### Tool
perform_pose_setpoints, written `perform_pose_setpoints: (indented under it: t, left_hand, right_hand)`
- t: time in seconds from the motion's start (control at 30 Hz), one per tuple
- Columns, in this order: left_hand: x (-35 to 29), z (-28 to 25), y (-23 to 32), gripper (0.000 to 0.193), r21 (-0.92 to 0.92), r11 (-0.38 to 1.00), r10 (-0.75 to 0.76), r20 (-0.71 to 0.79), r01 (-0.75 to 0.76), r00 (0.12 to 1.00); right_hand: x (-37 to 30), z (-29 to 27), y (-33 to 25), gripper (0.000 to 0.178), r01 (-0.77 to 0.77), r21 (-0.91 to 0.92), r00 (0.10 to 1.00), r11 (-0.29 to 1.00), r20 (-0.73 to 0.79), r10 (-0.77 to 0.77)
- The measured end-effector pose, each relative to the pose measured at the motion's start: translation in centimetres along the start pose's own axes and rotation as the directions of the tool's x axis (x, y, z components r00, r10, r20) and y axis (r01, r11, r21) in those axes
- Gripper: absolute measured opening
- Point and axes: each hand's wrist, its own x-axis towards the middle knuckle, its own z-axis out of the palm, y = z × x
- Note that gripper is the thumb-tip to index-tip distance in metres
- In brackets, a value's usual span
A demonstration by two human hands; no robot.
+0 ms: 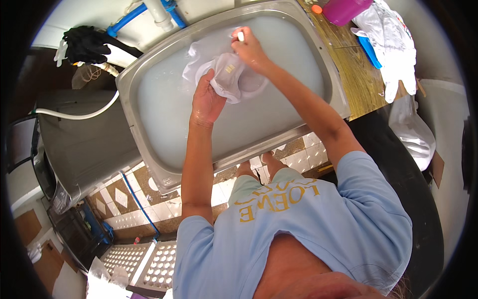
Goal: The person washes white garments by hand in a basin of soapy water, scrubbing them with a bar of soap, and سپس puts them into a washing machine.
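Observation:
A thin white cloth (223, 79), with a small yellowish patch on it, lies bunched and partly under the cloudy water in a metal sink (135, 134). My left hand (208, 100) grips its near-left edge between thumb and fingers. The fingers are mostly hidden by the fabric. Beyond it, at the cloth's far right, my right hand (251, 51) is closed around a small white thing (241, 37). Only its rounded end shows above the fist, so its kind cannot be made out.
Right of the sink, a wooden counter (361, 82) bears a purple container (344, 11), an orange cap (316, 9), a blue object (369, 51) and white garments (387, 40). A white hose (82, 117) reaches the sink's left side, near black cloth (85, 44). Blue pipes (133, 19) run behind.

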Motion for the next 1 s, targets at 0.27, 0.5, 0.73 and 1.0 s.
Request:
perform_pose_setpoints:
  t: [0.27, 0.5, 0.73, 1.0]
  left_hand:
    - [-0.7, 0.7, 7.6, 0.045, 0.432, 0.899, -0.057, -0.059, 0.077, 0.997]
    - [-1.9, -3.1, 13.1, 0.033, 0.692, 0.72, 0.028, -0.103, 0.051, 0.994]
    - [-3.2, -5.9, 11.9, 0.022, 0.602, 0.79, 0.243, -0.128, -0.119, 0.961]
    - [-6.6, -3.3, 14.8, 0.009, 0.473, 0.819, 0.4, -0.067, -0.324, 0.914]
  right_hand:
    - [2.6, -0.4, -4.3, 0.051, -0.554, 0.136, 0.422, 0.822, 0.897, 0.136]
    - [4.8, -0.9, -8.6, 0.021, -0.366, 0.102, 0.431, 0.925, 0.899, 0.071]
    - [5.8, -1.9, -13.2, 0.018, -0.343, 0.054, 0.45, 0.938, 0.886, 0.114]
    - [5.9, -1.2, -14.5, 0.021, -0.25, -0.019, 0.402, 0.968, 0.907, 0.122]
